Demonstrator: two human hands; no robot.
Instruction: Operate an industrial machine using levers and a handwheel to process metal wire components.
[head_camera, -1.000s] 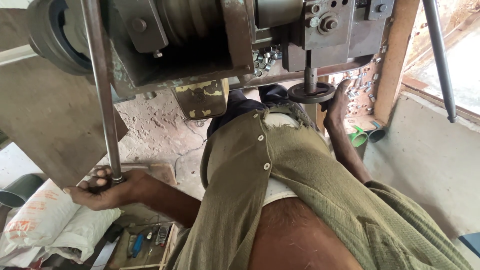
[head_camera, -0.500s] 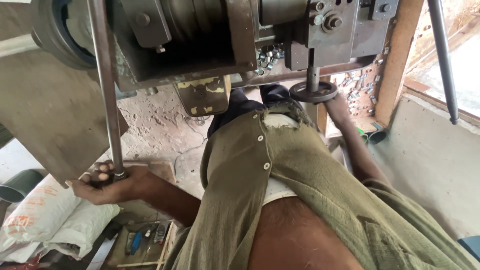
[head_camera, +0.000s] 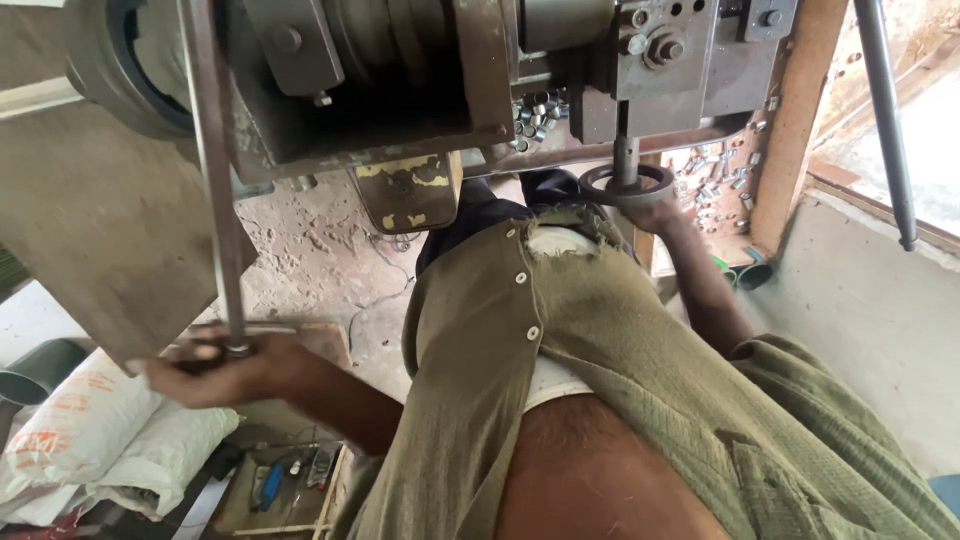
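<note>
Machine (head_camera: 400, 80) overhead; lever rod (head_camera: 215, 200) hangs at its left, handwheel (head_camera: 627, 185) under its right. Sacks (head_camera: 90, 440) on floor, lower left.

upright steel lever rod (head_camera: 215, 200), gripped low

place: workshop, probably metalworking | evidence: heavy steel machine (head_camera: 420, 90), small metal parts (head_camera: 710, 175), bare concrete floor (head_camera: 310, 250)

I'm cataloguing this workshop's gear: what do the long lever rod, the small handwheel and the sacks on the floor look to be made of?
Lever rod, gripped at its lower end by the left hand: bare steel by the look, dull grey and scuffed.
Handwheel, with the right hand at it: dark metal, probably cast iron or steel, unpainted and worn.
Sacks: woven plastic, judging by the white sheen and creases.
</note>
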